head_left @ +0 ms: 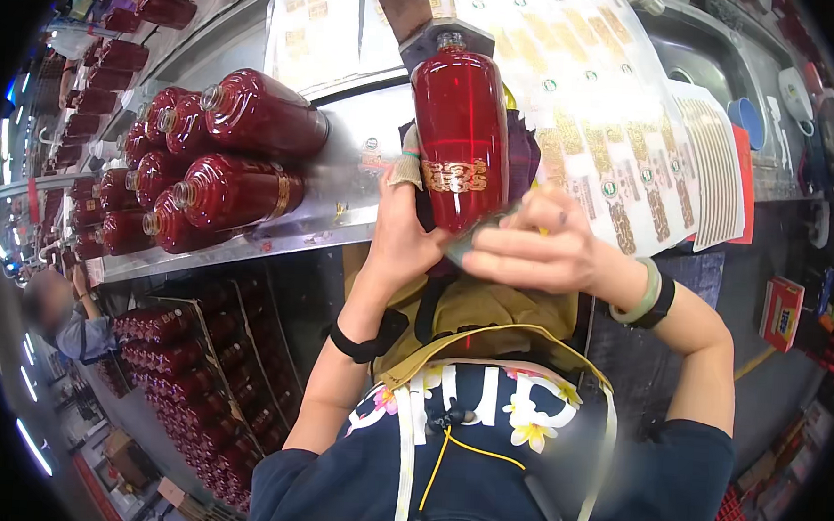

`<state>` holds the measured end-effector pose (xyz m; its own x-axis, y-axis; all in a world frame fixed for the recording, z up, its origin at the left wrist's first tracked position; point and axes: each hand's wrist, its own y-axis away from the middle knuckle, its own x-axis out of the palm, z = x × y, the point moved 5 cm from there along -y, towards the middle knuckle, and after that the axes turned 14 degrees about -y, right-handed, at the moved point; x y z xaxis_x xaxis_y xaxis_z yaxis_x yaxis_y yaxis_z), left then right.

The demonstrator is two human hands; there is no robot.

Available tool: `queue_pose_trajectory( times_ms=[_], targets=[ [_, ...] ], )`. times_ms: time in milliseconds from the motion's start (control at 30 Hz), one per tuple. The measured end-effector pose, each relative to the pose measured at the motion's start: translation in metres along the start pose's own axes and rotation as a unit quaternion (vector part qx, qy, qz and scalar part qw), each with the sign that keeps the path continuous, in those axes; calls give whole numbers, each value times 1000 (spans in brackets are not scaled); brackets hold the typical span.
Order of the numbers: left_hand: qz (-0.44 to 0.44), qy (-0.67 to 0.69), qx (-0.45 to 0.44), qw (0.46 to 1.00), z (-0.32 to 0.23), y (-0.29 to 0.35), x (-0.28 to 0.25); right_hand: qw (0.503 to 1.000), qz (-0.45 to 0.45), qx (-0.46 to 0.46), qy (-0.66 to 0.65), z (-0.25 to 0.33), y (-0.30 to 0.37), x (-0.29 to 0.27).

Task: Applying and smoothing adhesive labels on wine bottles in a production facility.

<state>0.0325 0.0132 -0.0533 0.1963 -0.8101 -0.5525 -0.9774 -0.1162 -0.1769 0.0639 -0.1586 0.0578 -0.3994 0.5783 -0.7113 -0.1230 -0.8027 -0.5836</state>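
A red glass bottle (460, 112) lies tilted in front of me, its neck pointing away and its base toward me. Gold ornamental lettering runs across its side near the base. My left hand (402, 224) grips the bottle from the left, a beige fabric sleeve covering one finger. Close to the base on the right, my right hand (540, 243) has its fingers curled together. At its fingertips shows a dark greenish piece (465, 244), too unclear to name. Dark purple cloth (523, 153) lies beneath the bottle, and a metal block (406, 10) stands behind its neck.
Several red bottles (241, 195) lie stacked on the metal bench (335, 200) at left. Sheets of gold decals (621, 139) spread to the right, before a steel sink (697, 53) with a blue cup (745, 117). More bottles (184, 380) fill racks below left; a person (83, 328) is there.
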Motion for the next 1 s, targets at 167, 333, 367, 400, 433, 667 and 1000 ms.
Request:
queue_pose_trajectory(
  times_ms=[167, 333, 367, 400, 433, 667, 1000],
  targets=[
    [-6, -30, 13, 999, -7, -1, -8, 979, -140, 109, 102, -33, -12, -26],
    [-7, 19, -31, 999, -8, -6, -5, 996, -30, 75, -27, 2, 2, -2],
    [-10, 6, -42, 999, -14, -6, -9, 995, -23, 91, -38, 7, -5, -4],
    [-12, -7, -52, 999, -21, -5, -13, 995, -22, 90, -40, 3, -6, -8],
    [-14, -8, -54, 998, -26, -2, -18, 988, -96, 121, 6, -8, -5, -21],
    [-99, -53, -5, 994, -31, -1, -13, 985, -102, 140, 21, -4, 10, -3],
    [-78, -75, -8, 994, -24, 15, -7, 993, -49, 106, 1, 12, -3, 4]
  ],
)
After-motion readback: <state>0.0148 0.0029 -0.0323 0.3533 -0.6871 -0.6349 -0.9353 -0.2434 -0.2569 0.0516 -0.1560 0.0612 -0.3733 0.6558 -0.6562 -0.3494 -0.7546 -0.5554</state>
